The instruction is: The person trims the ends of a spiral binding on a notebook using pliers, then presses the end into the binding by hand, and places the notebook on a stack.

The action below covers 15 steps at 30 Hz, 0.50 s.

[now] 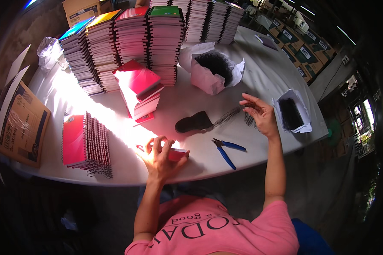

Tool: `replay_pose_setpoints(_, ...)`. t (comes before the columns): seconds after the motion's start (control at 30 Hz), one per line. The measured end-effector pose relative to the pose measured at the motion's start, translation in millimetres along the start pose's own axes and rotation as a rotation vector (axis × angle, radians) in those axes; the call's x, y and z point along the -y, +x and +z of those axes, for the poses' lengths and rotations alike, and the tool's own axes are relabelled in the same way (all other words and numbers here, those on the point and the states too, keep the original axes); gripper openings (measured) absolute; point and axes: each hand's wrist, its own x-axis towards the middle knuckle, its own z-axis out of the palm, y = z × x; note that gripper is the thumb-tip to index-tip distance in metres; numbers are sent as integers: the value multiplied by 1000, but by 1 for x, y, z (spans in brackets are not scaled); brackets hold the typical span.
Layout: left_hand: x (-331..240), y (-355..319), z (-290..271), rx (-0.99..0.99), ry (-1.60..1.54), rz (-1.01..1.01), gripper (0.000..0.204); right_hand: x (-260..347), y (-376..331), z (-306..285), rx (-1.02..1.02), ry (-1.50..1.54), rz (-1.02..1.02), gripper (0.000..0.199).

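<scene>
Near the table's front edge, my left hand (159,159) is closed round a small red-covered notebook (177,154), fingers over its top, thumb on the right side. My right hand (261,114) is raised over the table, thumb and fingertips pinched at the upper end of a dark wire binding coil (227,117). The coil slants down to a black, rounded, sole-shaped piece (192,122) lying on the table. More coil (248,120) shows just beneath my right fingers. Blue-handled cutting pliers (228,150) lie between my hands with their jaws apart.
Spiral-bound red notebooks (74,138) are stacked at left, by a cardboard box (23,121). Red unbound notebooks (138,85) lie before tall notebook stacks (164,46). Paper-wrapped bundles of black coils stand at the back (202,80) and right (304,111).
</scene>
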Motion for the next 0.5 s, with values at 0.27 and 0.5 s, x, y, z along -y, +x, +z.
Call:
replay_pose_setpoints(0.27, 2, 0, 3, -30, 31, 15, 46, -12, -14, -9, 210, 194, 51, 30)
replay_pose_setpoints(0.5, -1, 1, -1, -46, 58, 30, 47, -39, -12, -9, 119, 472, -110, 22)
